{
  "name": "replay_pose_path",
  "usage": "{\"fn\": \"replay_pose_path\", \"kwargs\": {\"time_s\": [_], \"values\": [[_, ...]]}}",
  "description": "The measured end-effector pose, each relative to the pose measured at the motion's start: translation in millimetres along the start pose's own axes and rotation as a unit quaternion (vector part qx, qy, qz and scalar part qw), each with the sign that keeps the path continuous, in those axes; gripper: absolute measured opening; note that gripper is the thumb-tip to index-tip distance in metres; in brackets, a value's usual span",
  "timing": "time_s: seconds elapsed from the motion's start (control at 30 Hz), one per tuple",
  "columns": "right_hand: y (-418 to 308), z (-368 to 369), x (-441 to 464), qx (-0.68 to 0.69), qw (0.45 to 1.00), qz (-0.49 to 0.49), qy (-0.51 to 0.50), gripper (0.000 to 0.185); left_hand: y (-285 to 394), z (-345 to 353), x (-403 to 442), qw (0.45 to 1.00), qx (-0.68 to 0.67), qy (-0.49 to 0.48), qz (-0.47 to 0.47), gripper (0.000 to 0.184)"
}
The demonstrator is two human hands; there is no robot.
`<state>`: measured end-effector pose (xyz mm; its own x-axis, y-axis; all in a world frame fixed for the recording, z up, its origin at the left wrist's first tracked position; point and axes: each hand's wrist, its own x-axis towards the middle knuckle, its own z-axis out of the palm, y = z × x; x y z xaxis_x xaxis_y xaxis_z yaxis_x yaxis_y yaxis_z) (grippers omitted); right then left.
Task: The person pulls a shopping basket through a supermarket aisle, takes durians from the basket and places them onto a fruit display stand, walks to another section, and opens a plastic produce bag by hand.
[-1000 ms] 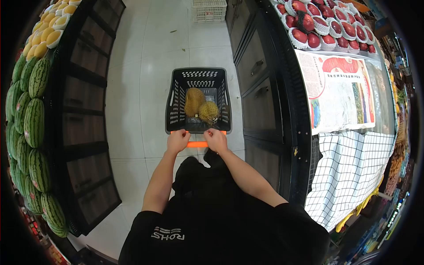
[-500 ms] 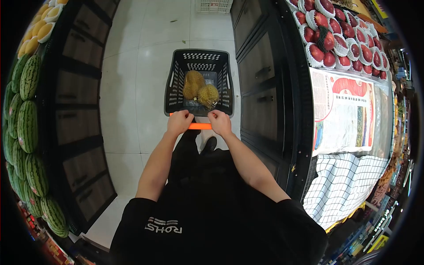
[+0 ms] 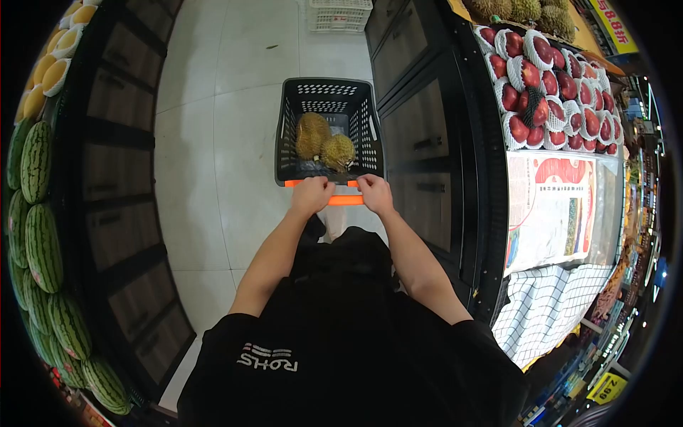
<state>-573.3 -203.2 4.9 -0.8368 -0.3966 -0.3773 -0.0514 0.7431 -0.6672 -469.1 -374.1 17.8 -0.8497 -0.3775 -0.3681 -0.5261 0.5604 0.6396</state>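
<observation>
Both hands grip the orange handle [image 3: 345,200] at the near side of a black perforated basket [image 3: 290,164]. My left hand [image 3: 312,194] is closed round the handle's left part, and my right hand [image 3: 375,193] is closed round its right part. Inside the basket lie two spiky yellow-brown durians, a larger one [image 3: 312,135] at the left and a rounder one [image 3: 338,151] beside it. Some clear plastic shows beneath them. The handle's ends are partly hidden by my fingers.
Watermelons [image 3: 44,245] and yellow fruit line the left stand. Along the right stand are red fruit in foam nets [image 3: 530,73], a newspaper [image 3: 548,206], a checked cloth [image 3: 551,306] and more durians [image 3: 526,10]. A white crate [image 3: 339,16] stands ahead on the tiled floor.
The stands and floor have shifted down the view as the basket and I moved forward along the aisle. More durians have come into view at the upper right. Both hands have kept their grip.
</observation>
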Motion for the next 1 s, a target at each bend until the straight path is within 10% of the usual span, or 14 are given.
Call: {"fn": "replay_pose_path", "kwargs": {"time_s": [1.0], "values": [[-97.0,-29.6,194.1,0.046,0.996,0.068,0.029,0.032,30.4,-102.5,224.6,0.998,0.043,-0.017,0.046,0.03]]}}
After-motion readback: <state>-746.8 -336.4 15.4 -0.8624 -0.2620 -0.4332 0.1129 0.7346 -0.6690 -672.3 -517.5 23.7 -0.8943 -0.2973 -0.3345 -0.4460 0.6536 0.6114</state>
